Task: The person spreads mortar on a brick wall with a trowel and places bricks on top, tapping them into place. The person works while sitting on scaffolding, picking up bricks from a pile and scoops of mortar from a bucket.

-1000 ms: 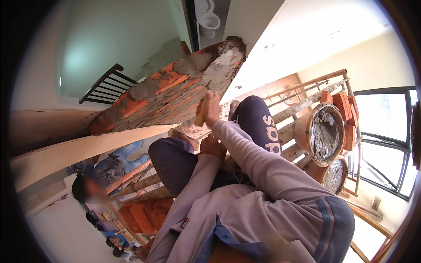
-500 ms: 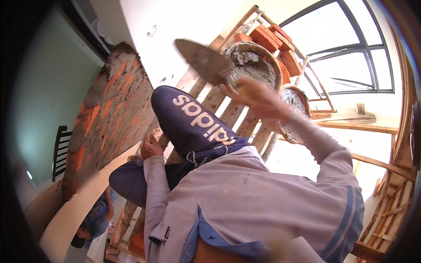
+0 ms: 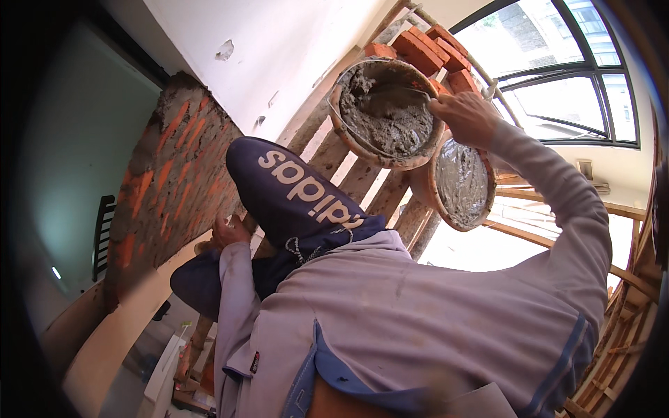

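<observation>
My right hand is closed round the handle of a trowel at the right rim of a bucket of mortar. The trowel's blade dips into the wet grey mortar and is hard to make out. Just below that hand stands a second bucket, filled with smoother, shiny grey mix. My left hand rests by my bent knees, near the partly plastered brick wall. Its fingers are loosely bent and apart, with nothing visible in them.
Several red bricks lie behind the buckets, by a framed window. Wooden slats with gaps between them form the platform under me. To the left is the brick wall with rough mortar smears; a white wall adjoins it.
My right hand has carried the trowel from above the slats, right and up to the mortar bucket, lowering its blade inside. My left hand has shifted slightly left. A person at lower left has left view.
</observation>
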`<state>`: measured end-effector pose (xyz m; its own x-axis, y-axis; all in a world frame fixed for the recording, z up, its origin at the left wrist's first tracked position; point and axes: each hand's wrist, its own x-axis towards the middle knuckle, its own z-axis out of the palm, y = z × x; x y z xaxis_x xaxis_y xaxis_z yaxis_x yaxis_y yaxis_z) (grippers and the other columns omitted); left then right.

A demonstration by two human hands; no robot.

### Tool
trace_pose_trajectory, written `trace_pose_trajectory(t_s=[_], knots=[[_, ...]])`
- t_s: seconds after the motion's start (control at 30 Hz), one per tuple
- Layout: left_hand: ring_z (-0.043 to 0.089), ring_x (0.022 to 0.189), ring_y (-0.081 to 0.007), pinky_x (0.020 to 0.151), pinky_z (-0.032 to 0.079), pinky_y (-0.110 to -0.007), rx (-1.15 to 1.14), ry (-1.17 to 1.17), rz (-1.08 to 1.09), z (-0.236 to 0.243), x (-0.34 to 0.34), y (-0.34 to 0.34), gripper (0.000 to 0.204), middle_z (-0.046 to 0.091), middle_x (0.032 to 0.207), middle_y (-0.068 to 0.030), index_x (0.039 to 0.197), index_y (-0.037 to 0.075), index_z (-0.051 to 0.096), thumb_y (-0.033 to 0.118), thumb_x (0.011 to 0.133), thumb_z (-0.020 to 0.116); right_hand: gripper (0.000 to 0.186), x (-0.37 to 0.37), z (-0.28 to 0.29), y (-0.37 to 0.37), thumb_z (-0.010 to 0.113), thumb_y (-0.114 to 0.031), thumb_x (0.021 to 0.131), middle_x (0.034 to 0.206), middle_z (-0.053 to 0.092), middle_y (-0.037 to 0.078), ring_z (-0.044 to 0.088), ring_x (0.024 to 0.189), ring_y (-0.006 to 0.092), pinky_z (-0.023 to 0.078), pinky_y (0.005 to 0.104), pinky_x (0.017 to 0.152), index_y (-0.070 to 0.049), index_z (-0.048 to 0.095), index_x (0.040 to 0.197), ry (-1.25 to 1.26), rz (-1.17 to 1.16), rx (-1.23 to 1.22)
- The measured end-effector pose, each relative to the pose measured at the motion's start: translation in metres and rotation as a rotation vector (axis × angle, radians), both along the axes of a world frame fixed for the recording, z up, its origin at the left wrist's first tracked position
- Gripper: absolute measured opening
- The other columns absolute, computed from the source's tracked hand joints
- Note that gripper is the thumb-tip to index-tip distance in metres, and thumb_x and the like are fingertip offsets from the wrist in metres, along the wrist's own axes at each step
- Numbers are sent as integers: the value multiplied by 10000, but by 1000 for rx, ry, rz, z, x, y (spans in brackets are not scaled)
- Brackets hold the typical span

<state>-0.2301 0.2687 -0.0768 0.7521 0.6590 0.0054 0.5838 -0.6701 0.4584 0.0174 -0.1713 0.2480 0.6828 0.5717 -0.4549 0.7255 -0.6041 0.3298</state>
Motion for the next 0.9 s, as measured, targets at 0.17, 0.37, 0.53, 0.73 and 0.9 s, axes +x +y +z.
trace_pose_trajectory(t_s=[0.17,0.37,0.53,0.73,0.9], knots=[[620,942,-334,840,462,-452,-4,104,-18,18,8,-7,378,653,996,-157,1122,48,637,284,826,635,182,11,36,-32,506,-5,813,738,592,114,610,629,186,494,353,520,25,617,955,149,-128,33],[591,958,-373,849,432,-475,-67,15,-4,15,8,-10,388,643,996,-164,1050,41,632,361,831,614,207,24,28,-10,581,-177,860,636,544,59,558,491,155,453,312,410,28,600,887,659,-760,247],[608,982,-338,877,453,-447,-48,190,-11,36,9,-8,428,652,1021,-163,1144,30,630,351,863,597,304,7,18,4,657,-184,844,814,576,98,588,652,109,460,251,496,0,632,1085,601,-670,397],[607,985,-342,872,455,-443,-43,111,-35,32,8,-10,442,651,1032,-167,1144,26,629,369,866,599,323,-5,-1,-10,660,-94,800,706,563,38,536,500,87,438,225,417,23,573,1089,890,-862,486],[603,974,-325,846,441,-451,-51,80,-15,15,9,-8,364,648,1017,-146,1117,75,627,318,845,628,319,-32,-24,-43,617,-49,748,635,541,9,493,435,77,414,224,384,7,597,1062,1011,-1132,907]])
